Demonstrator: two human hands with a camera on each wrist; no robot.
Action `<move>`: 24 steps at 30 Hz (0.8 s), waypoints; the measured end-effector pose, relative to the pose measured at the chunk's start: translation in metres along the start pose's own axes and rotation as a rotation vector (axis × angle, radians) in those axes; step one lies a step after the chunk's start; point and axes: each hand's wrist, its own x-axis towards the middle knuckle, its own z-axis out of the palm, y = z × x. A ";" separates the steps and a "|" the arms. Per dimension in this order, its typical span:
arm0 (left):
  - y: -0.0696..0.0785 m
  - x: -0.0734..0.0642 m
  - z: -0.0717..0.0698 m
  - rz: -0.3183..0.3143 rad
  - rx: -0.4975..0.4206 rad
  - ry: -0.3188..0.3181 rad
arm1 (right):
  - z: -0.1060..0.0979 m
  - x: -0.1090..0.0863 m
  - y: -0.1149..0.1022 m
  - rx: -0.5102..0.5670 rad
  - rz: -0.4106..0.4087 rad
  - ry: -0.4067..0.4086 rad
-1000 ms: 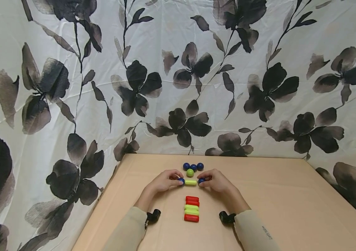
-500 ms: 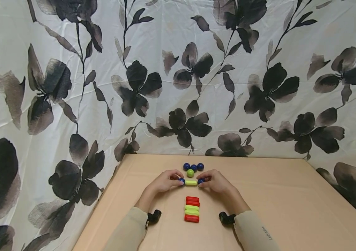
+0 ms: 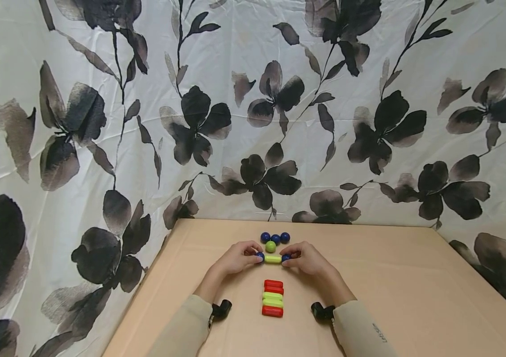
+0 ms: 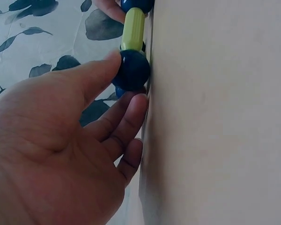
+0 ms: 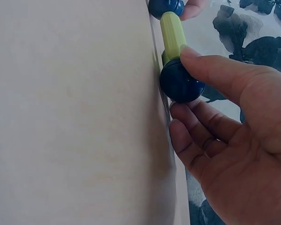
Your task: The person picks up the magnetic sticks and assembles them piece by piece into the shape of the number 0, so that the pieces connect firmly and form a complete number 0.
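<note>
My left hand pinches a dark blue ball between thumb and fingers. Another blue ball is pinched by my right hand. Between them lies a short yellow-green rod, with a ball against each end. Both wrist views show the balls and the rod in one line; whether they are firmly joined I cannot tell. Just beyond the rod sits a green ball, in front of three blue balls in a row.
Nearer to me, a stack-like row of red rods and yellow-green rods lies on the tan table. A floral cloth hangs behind the table's far edge.
My left hand has shifted slightly right with its blue ball, pushing it up to the rod. The rod has moved a little right, closing the gap to the right ball.
</note>
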 end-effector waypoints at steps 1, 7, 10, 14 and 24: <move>0.000 0.000 0.001 0.001 0.004 0.005 | 0.000 0.000 0.001 -0.003 -0.002 0.003; -0.002 0.002 0.005 0.012 0.017 0.019 | -0.001 -0.002 0.007 0.003 -0.010 0.020; -0.002 0.001 0.005 0.013 0.021 0.022 | -0.001 -0.001 0.008 0.021 -0.019 0.013; -0.001 0.000 0.003 0.012 0.025 0.027 | -0.001 -0.001 0.011 0.050 -0.035 -0.001; 0.005 0.000 -0.004 0.019 0.020 0.256 | 0.001 -0.001 0.019 0.131 -0.073 0.010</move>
